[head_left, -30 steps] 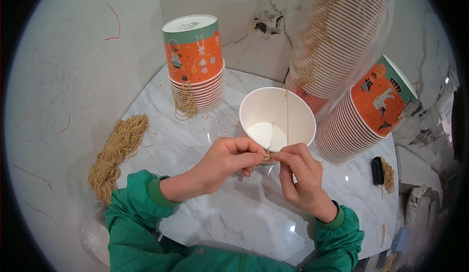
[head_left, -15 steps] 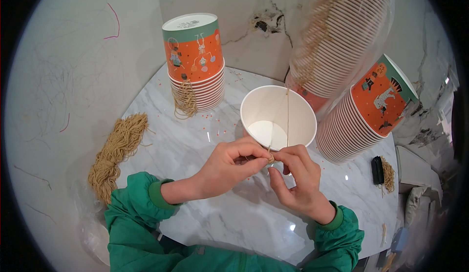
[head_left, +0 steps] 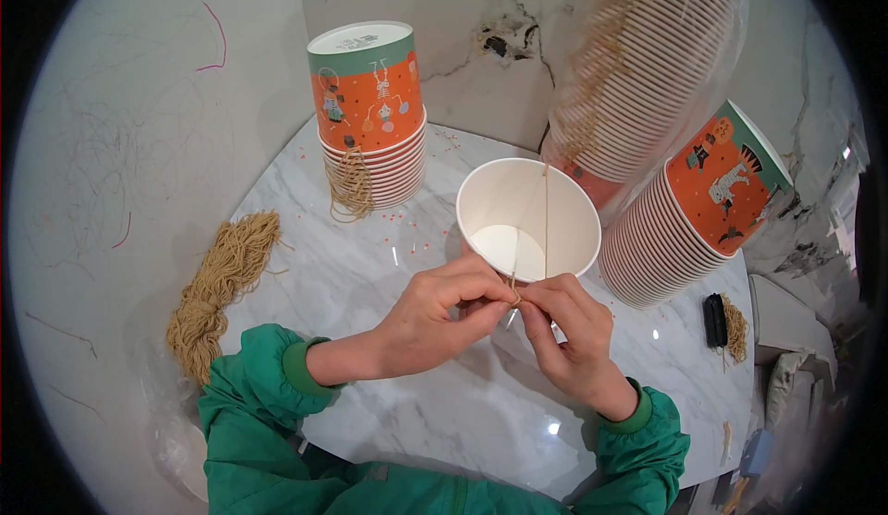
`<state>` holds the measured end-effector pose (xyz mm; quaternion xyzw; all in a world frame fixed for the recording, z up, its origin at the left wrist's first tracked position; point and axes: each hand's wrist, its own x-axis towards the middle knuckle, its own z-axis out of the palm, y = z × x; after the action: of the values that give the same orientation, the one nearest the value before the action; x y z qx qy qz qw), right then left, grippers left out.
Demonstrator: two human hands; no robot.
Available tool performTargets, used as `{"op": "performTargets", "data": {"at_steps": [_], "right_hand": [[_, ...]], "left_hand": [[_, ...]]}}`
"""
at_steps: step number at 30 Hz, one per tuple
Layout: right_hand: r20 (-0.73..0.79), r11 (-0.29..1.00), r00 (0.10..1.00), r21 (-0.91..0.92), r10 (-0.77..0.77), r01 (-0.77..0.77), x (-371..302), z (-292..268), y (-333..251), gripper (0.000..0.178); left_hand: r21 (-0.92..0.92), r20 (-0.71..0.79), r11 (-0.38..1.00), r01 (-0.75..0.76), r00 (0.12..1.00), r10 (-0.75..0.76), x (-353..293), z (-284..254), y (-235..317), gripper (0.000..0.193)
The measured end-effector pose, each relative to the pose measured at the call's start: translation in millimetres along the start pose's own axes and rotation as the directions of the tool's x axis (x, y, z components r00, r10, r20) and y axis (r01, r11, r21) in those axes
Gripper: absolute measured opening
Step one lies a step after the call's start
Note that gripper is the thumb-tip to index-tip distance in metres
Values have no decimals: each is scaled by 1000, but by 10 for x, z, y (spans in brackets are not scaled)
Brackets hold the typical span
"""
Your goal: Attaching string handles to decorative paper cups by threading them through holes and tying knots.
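Observation:
A white-lined paper bucket point(head_left: 527, 219) stands mouth-up in front of me. Tan string point(head_left: 546, 224) runs from its far rim, across the opening, to my fingers at the near rim. My left hand point(head_left: 439, 316) pinches the string between thumb and forefinger. Right beside it, my right hand point(head_left: 569, 335) also pinches the string, thumb against forefinger. A small loop or knot shows between the fingertips, too fine to make out fully. The bucket's near outer side is partly hidden behind my hands.
Upside-down orange and green bucket stacks stand at back left point(head_left: 370, 99) and right point(head_left: 712, 191). A tall plastic-wrapped stack point(head_left: 647, 71) leans behind. A tan string bundle point(head_left: 222, 284) lies at the left table edge; a black object point(head_left: 715, 321) lies right, by more string.
My right thumb has moved up to meet the forefinger on the string, closing a gap. Both hands stay at the bucket's near rim, and the bucket is nearly unmoved.

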<state>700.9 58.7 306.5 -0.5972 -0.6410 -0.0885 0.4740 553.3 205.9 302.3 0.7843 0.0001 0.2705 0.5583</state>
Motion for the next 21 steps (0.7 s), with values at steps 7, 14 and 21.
{"op": "performTargets", "data": {"at_steps": [7, 14, 21], "right_hand": [[-22, 991, 999, -126, -47, 44, -120, -44, 59, 24], [-23, 992, 999, -118, -49, 46, -131, -71, 95, 24], [-13, 987, 997, -140, -81, 79, -150, -100, 116, 25]], "left_hand": [[314, -18, 926, -209, 974, 226, 70, -11, -20, 20], [667, 106, 589, -456, 841, 531, 188, 0, -76, 35], [705, 181, 457, -543, 760, 625, 329, 4, -98, 28]]}}
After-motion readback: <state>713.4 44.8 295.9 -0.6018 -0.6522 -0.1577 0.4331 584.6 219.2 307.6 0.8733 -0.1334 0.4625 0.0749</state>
